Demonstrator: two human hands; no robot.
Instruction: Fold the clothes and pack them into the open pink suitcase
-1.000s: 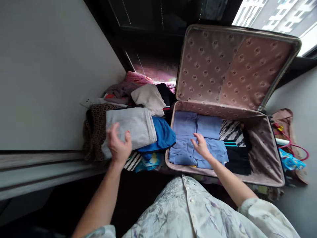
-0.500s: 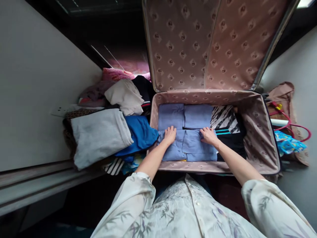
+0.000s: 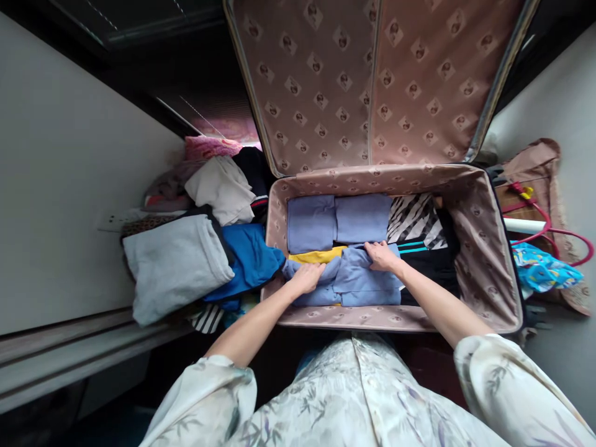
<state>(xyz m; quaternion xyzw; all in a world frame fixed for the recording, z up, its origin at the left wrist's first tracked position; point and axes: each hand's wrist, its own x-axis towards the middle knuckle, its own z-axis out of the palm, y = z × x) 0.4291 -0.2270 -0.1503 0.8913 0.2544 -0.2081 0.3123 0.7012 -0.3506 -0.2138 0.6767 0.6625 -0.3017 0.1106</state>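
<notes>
An open suitcase [image 3: 395,320] lies before me with folded clothes in it. My left hand [image 3: 310,277] is closed on the far edge of the front-left folded blue garment [image 3: 323,297], which is bunched up. Behind that edge shows a yellow garment [image 3: 319,255]. With fingers bent over its far edge, my right hand [image 3: 382,256] grips the front-right folded blue garment [image 3: 367,292]. Two more folded blue garments lie behind, one at left [image 3: 310,223] and one at right [image 3: 363,218]. My right fingertips are partly hidden.
Zebra-striped cloth [image 3: 414,217] and black clothing with turquoise stripes [image 3: 428,273] fill the suitcase's right side. The raised lid [image 3: 372,81] stands behind. Piled clothes, a grey folded one [image 3: 177,264] on top, lie left. A brown bag [image 3: 535,167] is at right.
My left hand has pulled the front-left blue garment's far edge toward me, uncovering yellow cloth. My right hand stays on its garment's far edge. The view has shifted slightly.
</notes>
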